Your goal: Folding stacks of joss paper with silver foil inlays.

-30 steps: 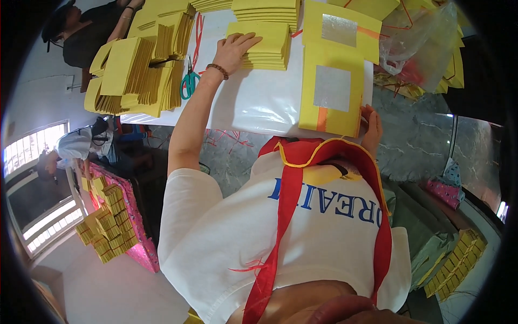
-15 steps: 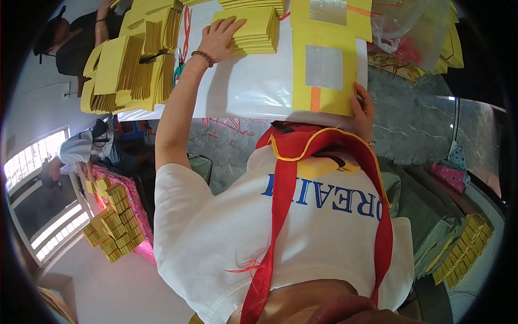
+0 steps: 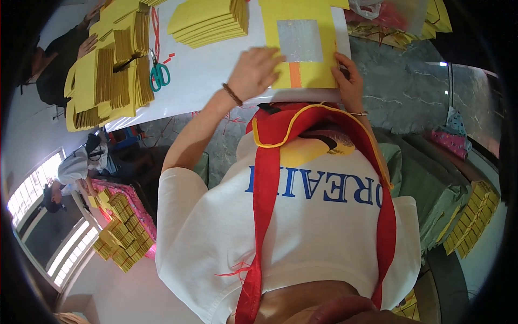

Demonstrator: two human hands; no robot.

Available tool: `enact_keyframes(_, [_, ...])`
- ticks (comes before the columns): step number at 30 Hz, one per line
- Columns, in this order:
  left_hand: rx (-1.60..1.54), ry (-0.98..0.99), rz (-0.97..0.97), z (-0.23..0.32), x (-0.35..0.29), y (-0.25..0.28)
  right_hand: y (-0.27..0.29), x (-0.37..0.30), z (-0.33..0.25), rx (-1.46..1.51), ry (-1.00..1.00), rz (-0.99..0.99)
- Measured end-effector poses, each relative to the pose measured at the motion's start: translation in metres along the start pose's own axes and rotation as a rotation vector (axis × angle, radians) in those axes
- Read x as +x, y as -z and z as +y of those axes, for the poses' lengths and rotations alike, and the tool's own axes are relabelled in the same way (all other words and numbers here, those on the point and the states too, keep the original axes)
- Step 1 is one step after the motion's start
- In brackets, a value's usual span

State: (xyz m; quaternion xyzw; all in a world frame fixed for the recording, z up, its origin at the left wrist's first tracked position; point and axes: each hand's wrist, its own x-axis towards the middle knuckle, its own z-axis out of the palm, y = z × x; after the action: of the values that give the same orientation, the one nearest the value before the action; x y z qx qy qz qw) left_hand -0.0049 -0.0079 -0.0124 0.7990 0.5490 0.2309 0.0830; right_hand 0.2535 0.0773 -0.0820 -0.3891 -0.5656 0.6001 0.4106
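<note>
A yellow paper sheet [image 3: 275, 40] with a silver foil square [image 3: 300, 41] and an orange strip [image 3: 295, 74] lies at the near edge of the white-covered table. My right hand [image 3: 349, 82] holds its right edge, thumb and fingers bent around it. At the sheet's left edge is my left hand [image 3: 254, 73], palm down and smeared by motion. Whether it grips the paper cannot be made out. Beyond it, a fanned stack of folded yellow paper [image 3: 208, 22] rests on the table.
Bundles of folded yellow paper [image 3: 102, 81] crowd the table's left end, beside teal-handled scissors [image 3: 159, 76] and red string [image 3: 155, 27]. A co-worker's hand [image 3: 86, 46] touches them. Clear plastic bags [image 3: 386, 13] lie far right. Green-wrapped packages [image 3: 426, 189] stand at my right.
My left hand has left the folded yellow stack and come nearer and right, to the sheet's left edge. My right hand stays at the right edge. The view has shifted slightly.
</note>
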Motion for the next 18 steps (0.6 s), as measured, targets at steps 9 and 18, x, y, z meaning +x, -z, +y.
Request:
enact_keyframes(9, [0.055,-0.075,-0.074,0.023,-0.002,-0.012,0.002,0.000,-0.001,-0.032,0.076,-0.001])
enact_keyframes(18, [-0.184,-0.007,-0.111,0.015,0.008,-0.010,0.002,0.000,-0.009,0.009,0.013,0.014])
